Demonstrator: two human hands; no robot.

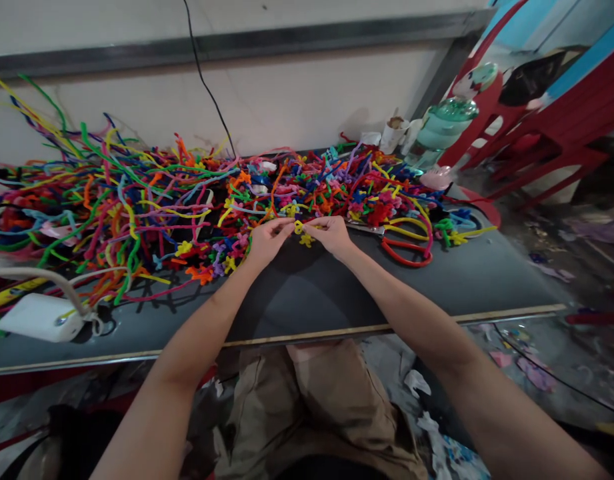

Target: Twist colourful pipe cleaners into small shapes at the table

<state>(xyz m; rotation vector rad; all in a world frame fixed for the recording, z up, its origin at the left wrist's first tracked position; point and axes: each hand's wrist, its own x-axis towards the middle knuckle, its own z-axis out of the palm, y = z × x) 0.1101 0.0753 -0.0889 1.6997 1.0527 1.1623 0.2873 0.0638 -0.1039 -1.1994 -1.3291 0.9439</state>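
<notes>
My left hand (271, 239) and my right hand (331, 235) meet over the middle of the dark tabletop, each pinching one side of a small looped yellow pipe cleaner (299, 227). Just beneath it is a yellow pipe-cleaner flower (307, 240); I cannot tell whether the two are joined. A pair of scissors with orange-red handles (409, 259) lies to the right of my right hand. Behind both hands spreads a heap of twisted pipe-cleaner pieces (331, 183) in many colours.
Long loose pipe cleaners (151, 200) fill the left of the table (307, 303). A white box-shaped device (41, 319) with a cable sits at the front left. At the back right stands a green bottle (439, 130) beside a paper cup (393, 135). Red chairs (547, 147) are beyond.
</notes>
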